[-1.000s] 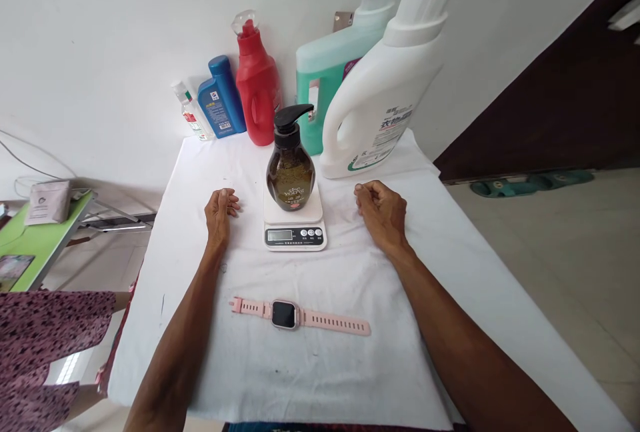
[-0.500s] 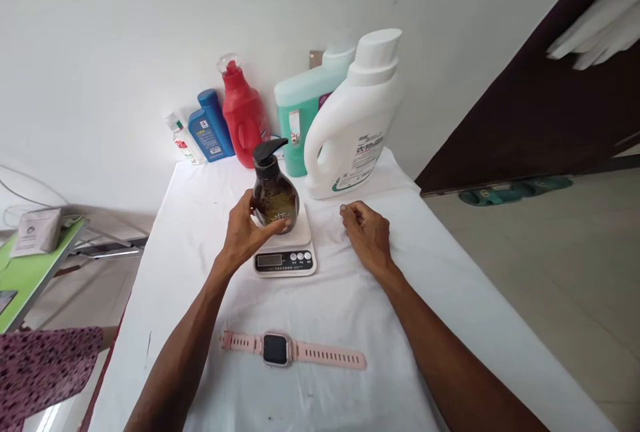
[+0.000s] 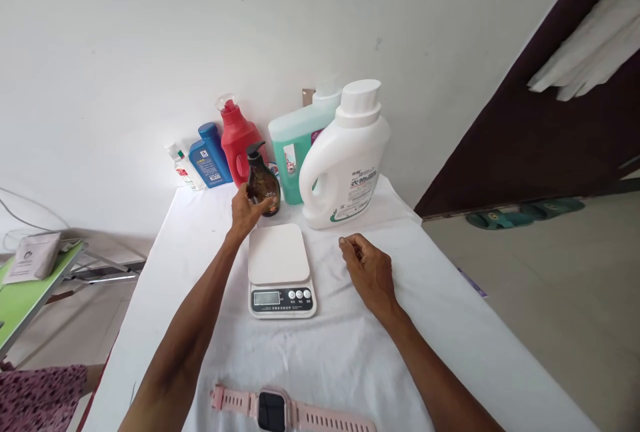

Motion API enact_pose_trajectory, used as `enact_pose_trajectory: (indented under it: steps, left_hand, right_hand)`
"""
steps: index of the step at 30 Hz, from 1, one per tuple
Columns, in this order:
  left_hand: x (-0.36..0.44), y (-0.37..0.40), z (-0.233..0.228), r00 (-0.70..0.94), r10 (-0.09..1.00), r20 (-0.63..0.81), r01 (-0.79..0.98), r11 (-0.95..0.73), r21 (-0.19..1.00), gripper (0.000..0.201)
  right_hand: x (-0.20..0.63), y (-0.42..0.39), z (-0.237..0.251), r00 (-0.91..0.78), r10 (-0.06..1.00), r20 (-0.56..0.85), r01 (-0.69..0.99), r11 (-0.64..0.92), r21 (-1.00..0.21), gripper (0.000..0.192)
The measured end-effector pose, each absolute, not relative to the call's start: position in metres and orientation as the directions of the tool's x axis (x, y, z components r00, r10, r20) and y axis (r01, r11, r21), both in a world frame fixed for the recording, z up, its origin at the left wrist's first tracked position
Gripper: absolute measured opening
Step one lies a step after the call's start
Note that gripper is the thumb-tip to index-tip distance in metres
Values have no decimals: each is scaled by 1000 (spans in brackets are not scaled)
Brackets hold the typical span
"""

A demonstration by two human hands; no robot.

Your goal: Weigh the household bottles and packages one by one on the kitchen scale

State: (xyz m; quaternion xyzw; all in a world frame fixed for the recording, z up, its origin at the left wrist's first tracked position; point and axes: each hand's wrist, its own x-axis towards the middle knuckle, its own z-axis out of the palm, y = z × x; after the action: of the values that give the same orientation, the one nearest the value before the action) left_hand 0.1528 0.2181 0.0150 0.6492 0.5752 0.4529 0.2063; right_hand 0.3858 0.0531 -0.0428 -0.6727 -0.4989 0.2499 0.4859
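Note:
My left hand [image 3: 249, 211] grips a dark brown pump bottle [image 3: 263, 185] by its lower body, in front of the red bottle and behind the scale. The white kitchen scale [image 3: 279, 255] has a bare platform and a small display with several round buttons at its front. My right hand [image 3: 369, 267] rests on the cloth to the right of the scale, its fingers curled in; nothing shows in them. A pink-strapped smartwatch [image 3: 273, 411] lies flat near the front, partly cut off by the frame.
Along the wall stand a small clear bottle [image 3: 185, 167], a blue bottle [image 3: 210, 157], a red bottle [image 3: 239, 137], a green jug [image 3: 290, 145] and a large white detergent jug [image 3: 345, 159]. A green table [image 3: 43, 292] is at left, with a person's patterned clothing [image 3: 43, 395] below. Green slippers [image 3: 505, 217] lie on the floor.
My left hand has lifted the pump bottle off the scale and carried it back toward the wall. My right hand keeps its place beside the scale. The view has tilted up.

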Motion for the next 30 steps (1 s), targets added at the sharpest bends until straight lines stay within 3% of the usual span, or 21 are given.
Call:
enact_pose_trajectory:
  steps: [5, 10, 12, 15, 18, 20, 23, 28, 30]
  left_hand:
    - [162, 232, -1, -102, 934, 343, 556, -232, 798, 48]
    - [152, 230, -7, -14, 941, 337, 483, -288, 827, 63]
    - [140, 231, -5, -17, 930, 368, 416, -328, 848, 58]
    - [112, 249, 7, -188, 875, 446, 395, -349, 850, 41]
    - [77, 290, 28, -387, 743, 547, 583, -263, 769, 40]
    - [58, 322, 43, -377, 708, 597, 707, -197, 679, 53]
    - [46, 359, 60, -253, 773, 582, 818, -150, 555, 66]
    - [44, 376, 72, -214, 879, 427, 888, -8, 460, 55]
    - [42, 373, 76, -193, 896, 401, 908, 8, 419, 59]
  right_hand:
    - [386, 51, -44, 376, 921, 105, 407, -63, -911, 44]
    - [391, 49, -47, 386, 921, 39, 454, -153, -878, 48]
    - [393, 50, -47, 387, 922, 26, 475, -175, -863, 48]
    - [392, 49, -43, 395, 919, -19, 473, -221, -853, 47]
    - [386, 47, -37, 431, 901, -43, 449, -256, -856, 44]
    - [383, 46, -34, 454, 890, -43, 442, -267, -856, 43]
    - [381, 46, -32, 471, 881, -46, 461, -291, -839, 42]
    - [385, 49, -32, 475, 878, -64, 516, -337, -788, 46]
    - [384, 48, -31, 480, 875, -64, 513, -339, -789, 45]
